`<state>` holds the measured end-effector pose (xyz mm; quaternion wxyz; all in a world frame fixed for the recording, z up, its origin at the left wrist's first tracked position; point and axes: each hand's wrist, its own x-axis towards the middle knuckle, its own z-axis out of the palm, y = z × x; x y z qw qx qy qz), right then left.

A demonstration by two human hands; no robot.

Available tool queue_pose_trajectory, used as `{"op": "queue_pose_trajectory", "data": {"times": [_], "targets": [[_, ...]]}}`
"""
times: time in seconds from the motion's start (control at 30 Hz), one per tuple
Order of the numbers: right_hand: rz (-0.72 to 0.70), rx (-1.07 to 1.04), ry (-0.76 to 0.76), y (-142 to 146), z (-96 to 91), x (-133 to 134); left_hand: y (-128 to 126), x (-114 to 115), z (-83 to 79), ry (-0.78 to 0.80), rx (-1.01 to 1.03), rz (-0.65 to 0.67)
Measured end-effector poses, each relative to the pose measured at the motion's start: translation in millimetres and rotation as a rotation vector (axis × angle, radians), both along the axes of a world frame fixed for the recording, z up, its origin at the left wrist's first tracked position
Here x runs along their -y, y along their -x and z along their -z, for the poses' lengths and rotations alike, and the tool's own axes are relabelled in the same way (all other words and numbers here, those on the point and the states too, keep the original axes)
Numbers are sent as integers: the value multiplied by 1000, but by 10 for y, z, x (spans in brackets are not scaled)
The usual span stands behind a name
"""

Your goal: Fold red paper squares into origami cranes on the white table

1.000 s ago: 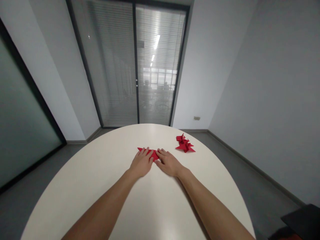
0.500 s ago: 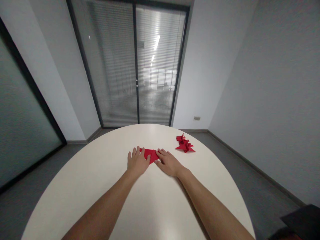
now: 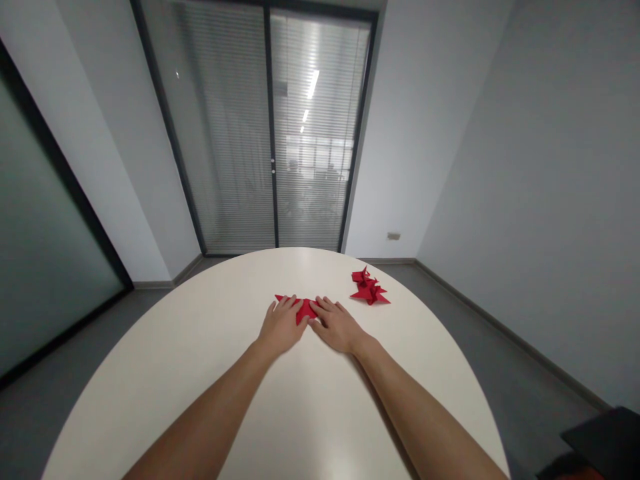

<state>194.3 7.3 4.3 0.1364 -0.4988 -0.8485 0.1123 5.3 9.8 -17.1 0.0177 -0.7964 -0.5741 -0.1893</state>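
A folded red paper (image 3: 306,308) lies flat on the round white table (image 3: 200,360). My left hand (image 3: 281,326) rests on its left part, fingers stretched out flat over it. My right hand (image 3: 336,325) lies flat on its right part, fingers extended and pressing down. Only a strip of the paper shows between and beyond my fingers.
A small pile of folded red paper shapes (image 3: 369,288) sits to the right, past my right hand. Behind the table are glass doors with blinds (image 3: 270,133). A dark object (image 3: 605,437) lies at the lower right, off the table.
My left hand slid left off the paper half a second ago, then came back right onto it. My right hand stayed put.
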Motion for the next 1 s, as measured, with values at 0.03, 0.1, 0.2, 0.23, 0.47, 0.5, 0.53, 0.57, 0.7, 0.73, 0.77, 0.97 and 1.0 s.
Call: {"op": "queue_pose_trajectory", "data": {"times": [0.03,0.1,0.2,0.23,0.47,0.5,0.53,0.57,0.7,0.73,0.77,0.97,1.0], "targets": [[12,-5,-4,5,-5,1,-1,2,1,-4,-3,-10],[32,-15,-16,9,-11,-2,-5,10,-8,-1,-7,-41],[28,-30,-56,-7,-14,-15,-4,20,-41,5,3,-123],[21,-35,-75,-17,-14,-21,2,22,-55,0,9,-149],[-101,-138,-216,-75,-29,-63,85,17,-174,-76,26,-140],[-123,-151,-226,-74,-36,-65,90,18,-189,-80,17,-126],[-143,-160,-233,-71,-43,-65,91,20,-202,-79,6,-112],[-162,-167,-236,-67,-50,-63,89,22,-213,-75,-8,-96],[-222,-209,-234,-58,-61,-53,75,31,-240,-48,-53,-44],[-234,-224,-236,-59,-57,-54,71,34,-244,-43,-60,-37],[-247,-239,-238,-62,-52,-56,66,38,-248,-39,-64,-32],[-281,-285,-195,-61,-65,-45,29,76,-245,-15,-3,0],[-276,-286,-171,-57,-83,-33,26,77,-235,-6,17,4]]}}
